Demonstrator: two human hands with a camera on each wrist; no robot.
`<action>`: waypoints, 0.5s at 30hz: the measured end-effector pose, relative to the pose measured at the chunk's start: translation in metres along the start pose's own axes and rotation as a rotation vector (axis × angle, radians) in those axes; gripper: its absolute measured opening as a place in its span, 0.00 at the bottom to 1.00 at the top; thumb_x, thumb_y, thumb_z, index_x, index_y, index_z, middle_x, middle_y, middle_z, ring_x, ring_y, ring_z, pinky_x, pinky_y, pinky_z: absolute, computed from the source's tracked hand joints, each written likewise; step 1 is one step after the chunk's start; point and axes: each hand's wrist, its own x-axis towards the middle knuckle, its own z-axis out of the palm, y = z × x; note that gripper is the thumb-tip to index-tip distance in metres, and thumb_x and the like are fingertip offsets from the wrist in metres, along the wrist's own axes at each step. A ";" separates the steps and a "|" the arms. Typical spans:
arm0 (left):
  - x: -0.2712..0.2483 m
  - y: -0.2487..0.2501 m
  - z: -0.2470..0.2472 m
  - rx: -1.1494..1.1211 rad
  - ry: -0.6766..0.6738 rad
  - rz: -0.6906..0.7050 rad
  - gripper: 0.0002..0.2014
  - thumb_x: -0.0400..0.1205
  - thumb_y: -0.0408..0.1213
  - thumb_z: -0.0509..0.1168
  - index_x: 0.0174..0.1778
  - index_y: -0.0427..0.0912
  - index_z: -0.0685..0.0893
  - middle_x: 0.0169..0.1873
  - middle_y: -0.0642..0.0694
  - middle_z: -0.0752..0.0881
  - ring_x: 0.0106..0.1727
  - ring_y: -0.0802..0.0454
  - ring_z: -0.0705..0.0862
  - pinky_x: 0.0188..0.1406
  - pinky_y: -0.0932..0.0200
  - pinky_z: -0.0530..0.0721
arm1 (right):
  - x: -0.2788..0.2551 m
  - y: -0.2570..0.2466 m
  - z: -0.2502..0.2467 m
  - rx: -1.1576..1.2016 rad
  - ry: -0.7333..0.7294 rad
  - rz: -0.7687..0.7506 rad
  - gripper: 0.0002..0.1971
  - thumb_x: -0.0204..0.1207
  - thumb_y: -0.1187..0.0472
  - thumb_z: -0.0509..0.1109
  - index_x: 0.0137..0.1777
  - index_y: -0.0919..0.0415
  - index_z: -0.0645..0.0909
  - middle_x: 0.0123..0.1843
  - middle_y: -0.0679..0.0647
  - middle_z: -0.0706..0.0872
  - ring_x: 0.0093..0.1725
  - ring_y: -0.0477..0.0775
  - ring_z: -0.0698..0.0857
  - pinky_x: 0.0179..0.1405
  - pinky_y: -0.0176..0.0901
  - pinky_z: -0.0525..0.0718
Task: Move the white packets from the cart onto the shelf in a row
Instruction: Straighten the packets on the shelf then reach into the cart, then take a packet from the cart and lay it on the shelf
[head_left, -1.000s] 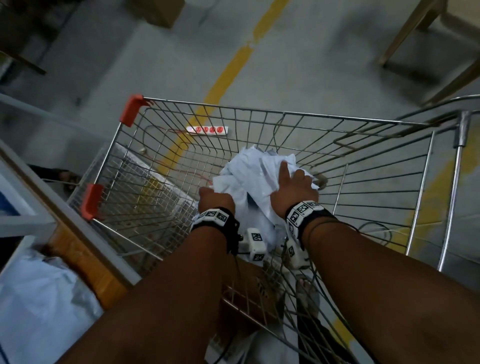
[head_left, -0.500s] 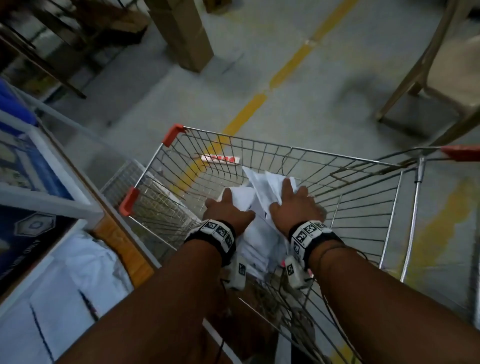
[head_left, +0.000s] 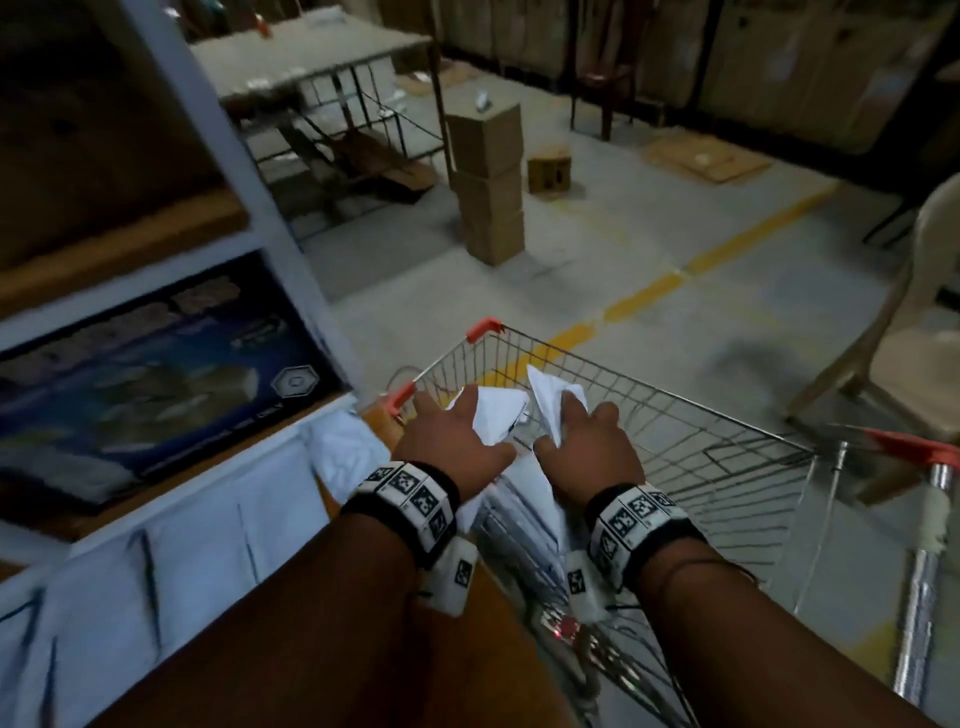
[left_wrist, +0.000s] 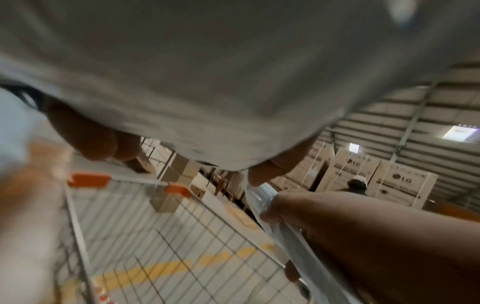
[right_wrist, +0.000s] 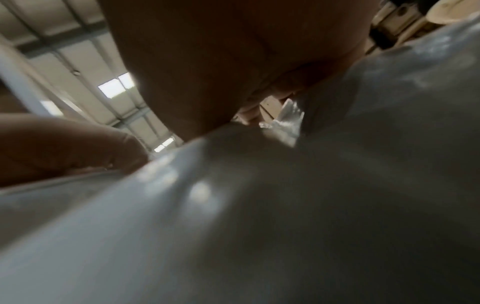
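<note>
In the head view both hands hold a crumpled bundle of white packets (head_left: 498, 415) above the left end of the wire cart (head_left: 691, 410). My left hand (head_left: 452, 421) grips its left side and my right hand (head_left: 576, 421) grips its right side, fingers curled into the plastic. The rest of the bundle hangs down between my wrists. In the left wrist view the white packet (left_wrist: 207, 72) fills the top, with fingers (left_wrist: 88, 137) curled under its edge. The right wrist view is mostly blurred packet plastic (right_wrist: 233, 216) under the palm. The shelf (head_left: 218, 483) stands at the left.
Several white packets (head_left: 171, 556) lie on the lower shelf, next to the cart's corner. A dark printed box (head_left: 156, 384) sits on the level above. Stacked cardboard boxes (head_left: 488, 182) and a table (head_left: 311, 62) stand ahead; a chair (head_left: 904, 353) is at the right.
Both hands have lifted the bundle from the bottom of the cart to above its rim, towards the shelf side. The head view has risen, so the shelf and room now show.
</note>
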 end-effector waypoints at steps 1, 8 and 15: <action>-0.011 -0.014 -0.009 -0.010 0.037 -0.011 0.51 0.64 0.73 0.62 0.85 0.64 0.56 0.81 0.35 0.59 0.75 0.31 0.76 0.72 0.42 0.81 | -0.009 -0.018 -0.002 -0.003 0.004 -0.021 0.38 0.77 0.37 0.62 0.85 0.45 0.58 0.67 0.63 0.69 0.57 0.73 0.84 0.59 0.62 0.87; -0.096 -0.139 -0.059 -0.134 0.114 -0.178 0.53 0.70 0.73 0.62 0.88 0.55 0.51 0.81 0.35 0.59 0.78 0.30 0.69 0.72 0.40 0.77 | -0.084 -0.159 0.024 -0.019 -0.060 -0.173 0.42 0.71 0.29 0.64 0.83 0.46 0.62 0.70 0.63 0.69 0.64 0.74 0.82 0.66 0.65 0.84; -0.184 -0.291 -0.077 -0.186 0.203 -0.282 0.49 0.74 0.66 0.62 0.88 0.54 0.50 0.81 0.36 0.59 0.79 0.31 0.65 0.74 0.40 0.74 | -0.157 -0.284 0.094 -0.121 -0.155 -0.331 0.28 0.72 0.35 0.68 0.65 0.51 0.69 0.65 0.64 0.70 0.60 0.74 0.83 0.57 0.60 0.84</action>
